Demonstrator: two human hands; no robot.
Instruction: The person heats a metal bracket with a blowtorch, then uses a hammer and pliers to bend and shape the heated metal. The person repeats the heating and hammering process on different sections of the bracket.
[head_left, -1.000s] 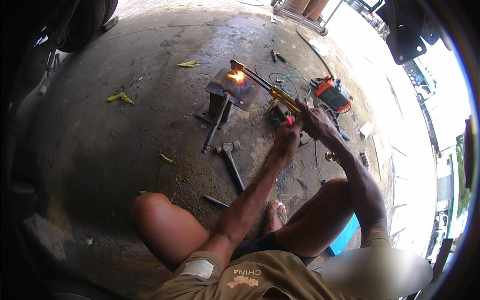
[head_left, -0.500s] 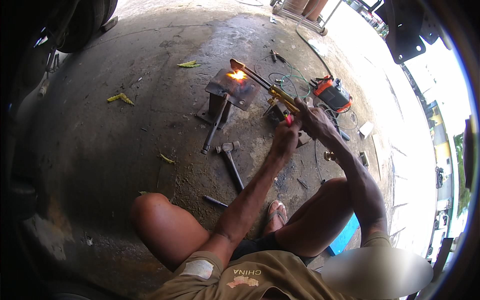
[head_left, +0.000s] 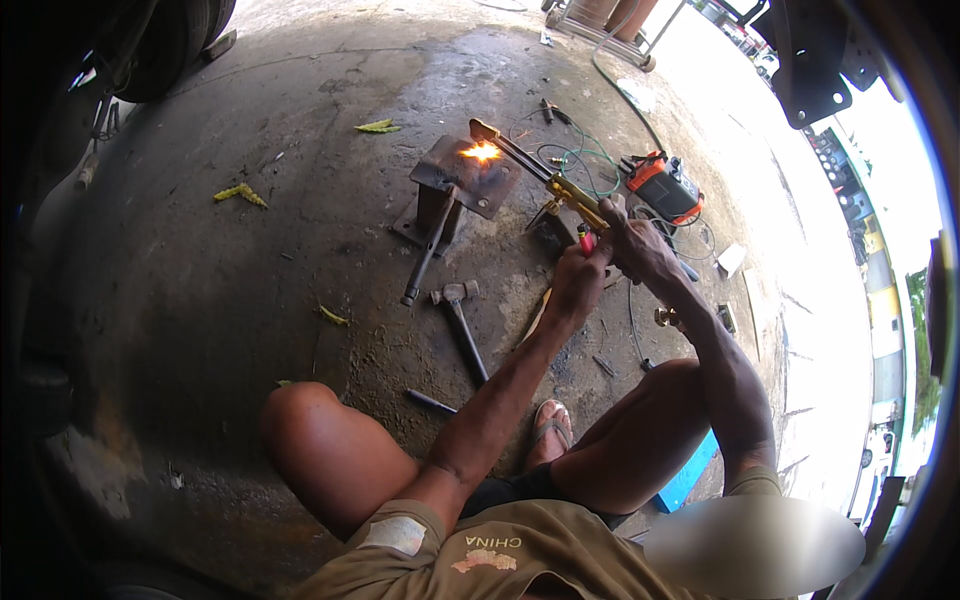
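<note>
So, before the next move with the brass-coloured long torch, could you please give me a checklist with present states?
1. Brass-coloured long torch gripped by right hand: ok.
2. Bright orange flame at the flat rusty steel plate: ok.
3. Small red piece at left hand identified: cannot tell.
4. Hands gloved: not ok, both bare.
5. Metal-headed hammer with dark handle apart from flame: ok.
6. Visible foot protected: not ok, mostly bare.
</note>
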